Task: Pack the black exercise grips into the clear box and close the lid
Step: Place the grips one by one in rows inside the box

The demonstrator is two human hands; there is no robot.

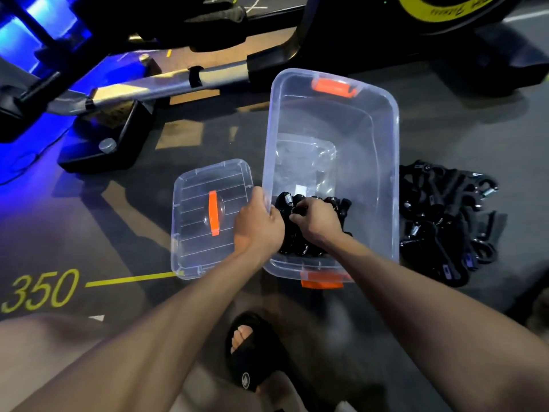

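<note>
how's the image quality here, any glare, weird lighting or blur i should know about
Head view: dim overall, with a strong blue glow at upper left spilling onto the floor; wide-angle bending curves the edges; pale glare patches sit on the clear box walls and the lid; the bottom corners go soft, while the left hand, right hand and the grips pile stay fairly sharp.

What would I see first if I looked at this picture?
First, the big clear box in the middle of the floor, with both hands at its near end: the left hand holds the rim and the right hand is on black grips inside. More grips sit in a pile right of the box, and the lid with its orange handle lies to the left.
</note>
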